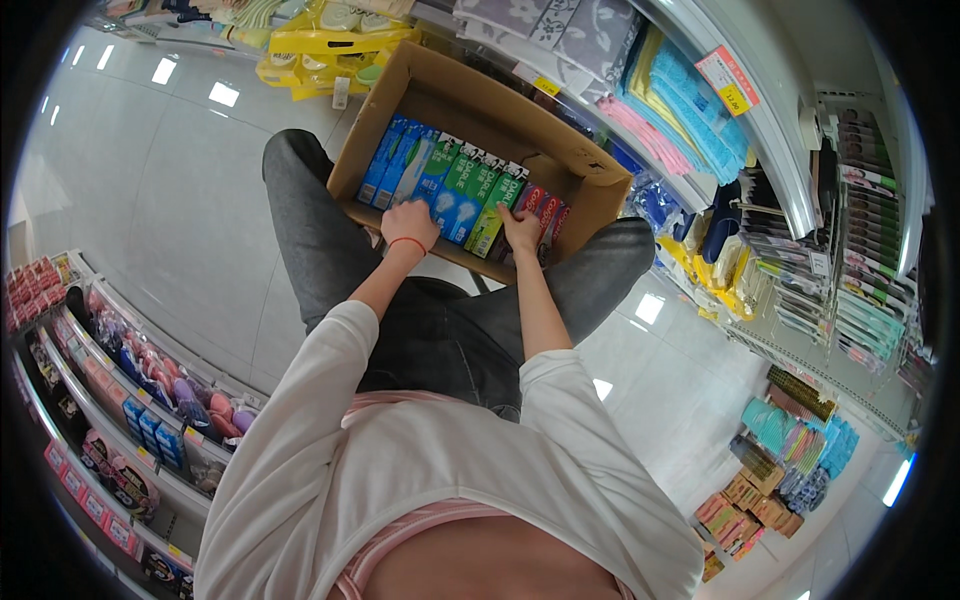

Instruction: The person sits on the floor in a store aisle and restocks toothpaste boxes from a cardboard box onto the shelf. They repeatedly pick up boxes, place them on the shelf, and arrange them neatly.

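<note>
An open cardboard carton (592, 161) stands before me between my knees, with toothpaste boxes ranged in a row inside it. Blue boxes (388, 161) fill its left end. Blue-and-green Darlie boxes (461, 195) stand in the middle, beside a light green Darlie box (496, 211). Red Colgate boxes (555, 212) are at the right. My left hand (411, 225), a red string at its wrist, curls over the near ends of the blue boxes; its fingertips are hidden. My right hand (521, 231) reaches in where the light green box meets the red ones, thumb by the green box. Its grip is partly hidden.
Shelves with folded towels (697, 105) rise just beyond the carton to the right. Yellow packs (322, 49) hang at its far left. Another shelf unit (142, 390) runs along my left. Stacked goods (757, 495) sit on the floor behind at right.
</note>
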`<state>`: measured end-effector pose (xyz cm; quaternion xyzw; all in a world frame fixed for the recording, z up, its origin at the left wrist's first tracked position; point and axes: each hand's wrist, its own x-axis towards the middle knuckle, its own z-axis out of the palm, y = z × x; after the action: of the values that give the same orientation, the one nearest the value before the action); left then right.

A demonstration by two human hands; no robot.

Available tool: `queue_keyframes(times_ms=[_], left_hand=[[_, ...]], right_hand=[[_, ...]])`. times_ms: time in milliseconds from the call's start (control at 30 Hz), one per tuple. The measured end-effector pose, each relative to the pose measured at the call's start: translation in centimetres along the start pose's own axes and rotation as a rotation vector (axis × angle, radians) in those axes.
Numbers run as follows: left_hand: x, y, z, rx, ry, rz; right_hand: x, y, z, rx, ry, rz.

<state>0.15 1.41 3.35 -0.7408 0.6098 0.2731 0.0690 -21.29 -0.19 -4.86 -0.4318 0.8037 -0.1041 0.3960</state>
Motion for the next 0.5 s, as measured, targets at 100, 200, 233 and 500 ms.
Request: queue_keyframes(times_ms=[100,200,233,500], left_hand=[[0.0,1.0,-1.0,0.018,-0.006,0.037],[0.0,0.0,-0.1,0.007,-0.024,-0.016],[0.0,0.1,-0.2,0.011,-0.027,-0.012],[-0.1,0.2,-0.2,0.035,-0.01,0.006]], right_hand=[[4.5,6.1,2.4,0.422,0.234,0.023],[0.2,0.1,0.8,0.123,0.316,-0.097],[-0.1,-0.3,1.1,0.028,0.324,-0.089],[-2.8,-2.5,0.6,-0.134,0.034,0.047]])
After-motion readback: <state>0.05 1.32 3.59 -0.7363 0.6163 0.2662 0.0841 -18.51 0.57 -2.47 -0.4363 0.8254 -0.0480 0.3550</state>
